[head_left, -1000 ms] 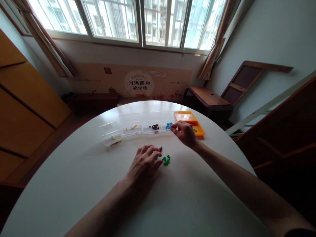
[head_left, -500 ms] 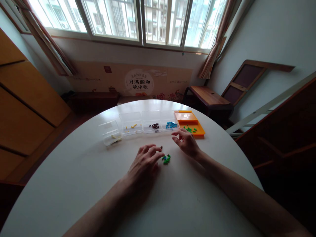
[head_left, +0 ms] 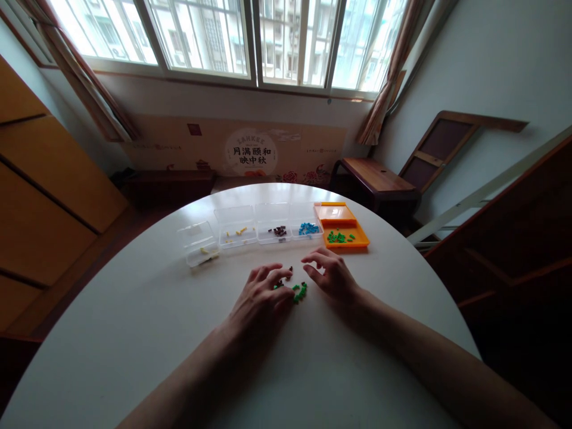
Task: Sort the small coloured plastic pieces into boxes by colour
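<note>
My left hand (head_left: 263,292) rests low over the table with its fingers bent and apart. Small green and brown toy bricks (head_left: 279,285) show between its thumb and forefinger; whether they are gripped is unclear. Beside the thumb lies a curved cluster of green bricks (head_left: 300,293), partly covered, with a brown piece at its top. Another small brown brick (head_left: 290,269) is just past the left fingertips. My right hand (head_left: 333,275) hovers to the right of the cluster, thumb and fingers spread, with nothing visible in it.
Along the far side stand clear boxes with yellow bricks (head_left: 242,230), dark brown bricks (head_left: 279,230) and blue bricks (head_left: 308,228). An open orange box (head_left: 363,238) holds green bricks (head_left: 338,237). A smaller clear box (head_left: 195,258) sits at the left. The white round table (head_left: 134,333) curves away.
My right hand has come back from the orange box toward the cluster. My left thumb has moved over part of the green bricks, and brown and green pieces now show between its fingers.
</note>
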`<state>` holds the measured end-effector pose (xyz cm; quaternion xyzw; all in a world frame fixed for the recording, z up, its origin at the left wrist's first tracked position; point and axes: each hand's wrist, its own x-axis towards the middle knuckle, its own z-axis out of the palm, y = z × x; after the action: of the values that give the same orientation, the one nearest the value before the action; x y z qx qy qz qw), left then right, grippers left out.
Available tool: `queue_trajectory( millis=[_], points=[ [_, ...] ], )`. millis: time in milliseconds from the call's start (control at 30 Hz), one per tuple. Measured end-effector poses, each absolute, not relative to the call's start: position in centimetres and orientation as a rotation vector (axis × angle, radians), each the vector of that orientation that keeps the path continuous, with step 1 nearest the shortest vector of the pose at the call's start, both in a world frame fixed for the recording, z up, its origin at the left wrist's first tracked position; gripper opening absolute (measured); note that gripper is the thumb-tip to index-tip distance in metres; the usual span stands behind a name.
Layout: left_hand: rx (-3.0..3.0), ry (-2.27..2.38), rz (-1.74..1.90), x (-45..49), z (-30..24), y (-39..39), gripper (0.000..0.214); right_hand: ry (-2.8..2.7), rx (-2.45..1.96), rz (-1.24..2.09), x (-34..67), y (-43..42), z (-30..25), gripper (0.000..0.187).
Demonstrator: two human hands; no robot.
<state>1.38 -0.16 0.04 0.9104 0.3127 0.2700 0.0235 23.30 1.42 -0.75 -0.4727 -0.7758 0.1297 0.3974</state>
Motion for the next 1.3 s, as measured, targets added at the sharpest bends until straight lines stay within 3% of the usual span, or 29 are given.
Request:
queue_trajectory(
  millis=[633, 1000, 1300],
  points=[
    [2.751, 1.017, 1.196, 1.4, 0.1, -0.2, 0.004, -2.265, -0.735, 0.2, 21.5, 0.3, -1.0, 0.01],
    [2.731, 1.102, 1.166, 1.5, 0.2, -0.2, 0.009, -2.276, -0.83, 0.162, 21.8, 0.5, -0.8, 0.012],
    [2.67, 1.203, 1.199, 1.3, 0.5, -0.4, 0.008, -2.114, -1.177, 0.121, 23.8, 3.9, 1.1, 0.016]
  ],
)
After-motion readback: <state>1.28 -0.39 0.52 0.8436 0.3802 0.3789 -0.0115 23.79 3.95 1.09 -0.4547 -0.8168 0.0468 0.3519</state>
